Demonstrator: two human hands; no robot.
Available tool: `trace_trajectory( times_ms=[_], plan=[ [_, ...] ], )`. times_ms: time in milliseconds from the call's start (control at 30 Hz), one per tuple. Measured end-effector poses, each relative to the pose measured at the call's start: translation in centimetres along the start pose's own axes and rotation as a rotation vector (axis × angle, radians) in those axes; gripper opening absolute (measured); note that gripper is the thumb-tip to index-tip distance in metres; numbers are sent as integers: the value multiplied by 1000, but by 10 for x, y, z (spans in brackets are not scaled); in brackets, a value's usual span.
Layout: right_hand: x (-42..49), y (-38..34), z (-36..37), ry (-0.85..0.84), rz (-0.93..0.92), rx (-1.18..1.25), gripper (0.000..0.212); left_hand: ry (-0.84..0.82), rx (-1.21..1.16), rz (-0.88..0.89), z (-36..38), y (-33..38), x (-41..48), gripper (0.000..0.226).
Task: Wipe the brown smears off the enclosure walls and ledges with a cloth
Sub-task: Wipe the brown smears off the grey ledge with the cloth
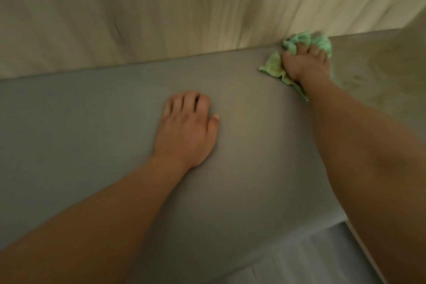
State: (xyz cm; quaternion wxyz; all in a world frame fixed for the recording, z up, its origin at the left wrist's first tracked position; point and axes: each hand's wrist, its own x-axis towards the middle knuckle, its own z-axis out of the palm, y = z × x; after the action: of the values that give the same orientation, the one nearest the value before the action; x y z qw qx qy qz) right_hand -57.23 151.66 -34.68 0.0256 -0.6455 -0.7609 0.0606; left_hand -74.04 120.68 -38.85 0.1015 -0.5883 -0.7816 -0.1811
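Liable to smear grime rather than lift it, or to miss the seam, with the green cloth (321,41) so bunched. Gripped under the curled fingers of the right hand (304,64), pressed where grey ledge (115,122) meets pale wood-grain wall (138,18). Left hand (186,131) flat on the ledge, fingers straight, holding nothing. Faint brownish smears (359,78) just right of the cloth, not yet wiped.

**Hidden, cropped, blurred**

The right hand (305,64) covers the middle of the green cloth (272,67), and the cloth's upper edge is motion-blurred. The left forearm (92,226) and right forearm (368,168) run off the view's edges. The wood-grain wall (138,11) is streaked and soft.
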Motion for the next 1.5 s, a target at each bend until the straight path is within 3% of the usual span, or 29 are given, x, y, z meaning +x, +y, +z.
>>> trace_trajectory(
  times_ms=[100,233,367,433,533,633,800,933,1133,1233,1333,1400,1467,1500],
  plan=[
    [-5,-10,4,-22,-49,-29,86,-29,-59,-9,0,-3,-1,49],
    [-40,-47,12,-63,-340,-55,104,-52,-223,-35,-5,-5,0,51],
    [-111,-65,21,-86,-566,-58,69,-107,-462,-162,-14,-8,3,61],
    [-146,-64,22,-111,-604,-53,65,-144,-706,-308,-27,-5,10,62],
    [-200,-73,24,-121,-651,-42,68,-28,-1101,-542,-49,-16,23,39],
    [-257,-83,26,-117,-792,-65,69,92,-1090,-643,-70,-35,22,32],
    [-311,-38,20,-146,-1115,-87,68,10,-814,-600,-79,-21,-5,36],
    [-287,29,8,-121,-919,-88,69,-109,-675,-499,-63,6,-10,46],
    [-245,83,1,-96,-459,-54,67,-210,-491,-248,-50,53,-23,18],
    [-269,60,6,-103,-438,-53,79,-229,-459,-171,-54,59,-26,6],
    [-301,49,10,-110,-602,-40,93,-226,-470,-146,-63,51,-30,13],
    [-307,53,4,-180,-665,165,77,-230,-441,-51,-72,39,-39,28],
    [-303,60,-8,-230,-551,580,54,-239,-401,146,-77,30,-48,40],
    [-298,65,-13,-175,-484,725,44,-236,-382,256,-79,29,-52,40]
  ],
)
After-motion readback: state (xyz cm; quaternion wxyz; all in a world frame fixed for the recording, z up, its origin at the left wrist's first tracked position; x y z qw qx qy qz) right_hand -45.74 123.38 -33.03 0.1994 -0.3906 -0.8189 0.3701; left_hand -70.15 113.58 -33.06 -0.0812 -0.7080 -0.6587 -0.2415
